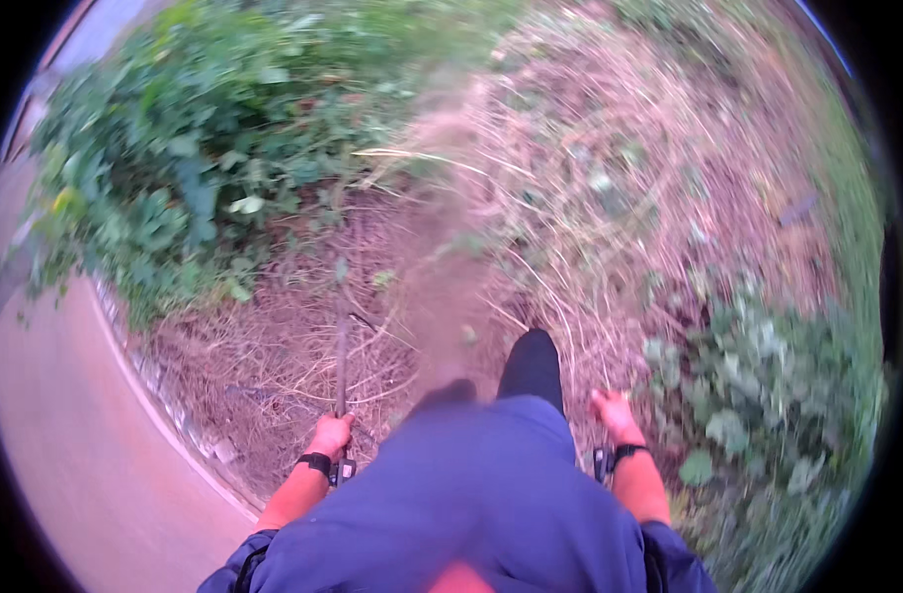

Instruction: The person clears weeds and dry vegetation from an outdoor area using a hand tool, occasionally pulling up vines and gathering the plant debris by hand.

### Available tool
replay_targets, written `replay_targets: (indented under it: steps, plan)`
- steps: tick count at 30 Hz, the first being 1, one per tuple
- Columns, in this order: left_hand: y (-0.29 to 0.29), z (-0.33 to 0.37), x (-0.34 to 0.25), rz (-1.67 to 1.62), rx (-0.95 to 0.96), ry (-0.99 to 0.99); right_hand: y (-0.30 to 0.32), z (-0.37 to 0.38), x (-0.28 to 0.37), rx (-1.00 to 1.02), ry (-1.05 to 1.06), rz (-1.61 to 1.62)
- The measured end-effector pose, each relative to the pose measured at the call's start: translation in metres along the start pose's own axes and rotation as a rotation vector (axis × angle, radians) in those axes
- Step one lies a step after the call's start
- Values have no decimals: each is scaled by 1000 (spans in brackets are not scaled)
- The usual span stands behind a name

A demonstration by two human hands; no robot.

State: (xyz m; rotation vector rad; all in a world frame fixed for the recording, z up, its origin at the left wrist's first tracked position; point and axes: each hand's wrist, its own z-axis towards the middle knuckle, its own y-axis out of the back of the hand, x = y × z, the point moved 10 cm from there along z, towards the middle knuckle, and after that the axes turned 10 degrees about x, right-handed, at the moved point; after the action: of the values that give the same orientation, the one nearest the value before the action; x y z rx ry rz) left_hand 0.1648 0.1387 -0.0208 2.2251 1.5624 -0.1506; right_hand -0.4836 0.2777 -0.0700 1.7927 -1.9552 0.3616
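Low on the left, just ahead of your body, you have a thin brown stick (342, 361) in your left hand (331, 433); the fingers are wrapped around its near end, and it runs away from you over the dry stalks (284, 361). Your right hand (615, 410) hangs on the other side of your dark trouser leg (533, 368), apart from the stick; nothing shows in it, and you cannot tell from this view how far its fingers are curled. Judging by its straight, slender look, the stick should be stiff and fairly light, though held at one end it will likely feel heavier toward the tip. Its surface looks dull rather than glossy, so it probably won't slip much in a bare palm, and it doesn't seem fragile, though a sideways wrench might snap it if it is dry wood. The far end blurs into the litter near the leafy plants (175, 148), so you cannot tell whether it carries a head or is snagged. For better control, keep the left hand where it is and take a second hold farther along the bare shaft, where it shows clear of the leaves.
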Motion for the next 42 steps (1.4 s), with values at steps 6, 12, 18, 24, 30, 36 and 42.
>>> replay_targets:
  steps: [6,12,18,24,30,36,42]
  plan:
    - [-64,-19,-40,73,49,57,41,-35,30,-63,43,127]
    - [-150,-28,-94,172,112,60,106,-46,-44,-131,-25,344]
    - [-256,-33,-169,250,109,-61,187,-45,-149,-214,-109,497]
    - [-355,-62,-251,211,121,-121,280,-59,-115,-252,23,415]
    - [-418,-95,-322,267,132,-246,356,-108,2,-228,379,413]
    - [-462,-111,-367,297,139,-248,406,-146,56,-344,477,269]
    - [-498,-85,-410,351,179,-296,437,-168,71,-429,482,255]
